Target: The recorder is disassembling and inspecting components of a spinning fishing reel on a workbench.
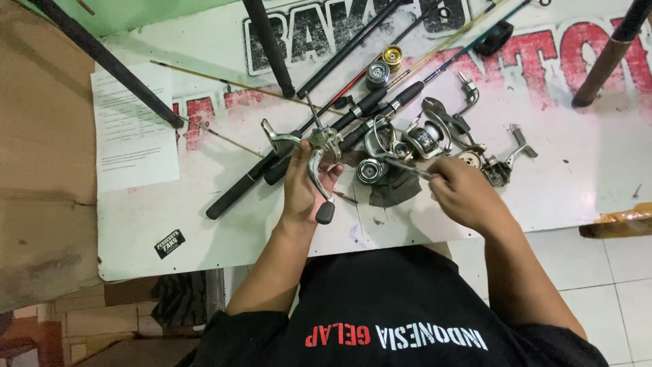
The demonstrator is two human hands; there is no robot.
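The reel body (319, 146) in the left hand (305, 183) looks like bright polished metal, its crank ending in a matt black knob (324, 213). At three o'clock from it lies a dull grey cloth (394, 187). The rod handles (244, 187) at nine o'clock look matt black foam. The board (577, 163) is scuffed white; the sheet (132, 126) is plain paper.

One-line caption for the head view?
Left hand holds a silver metal fishing-reel body with crank handle; right hand grips a thin metal tool.
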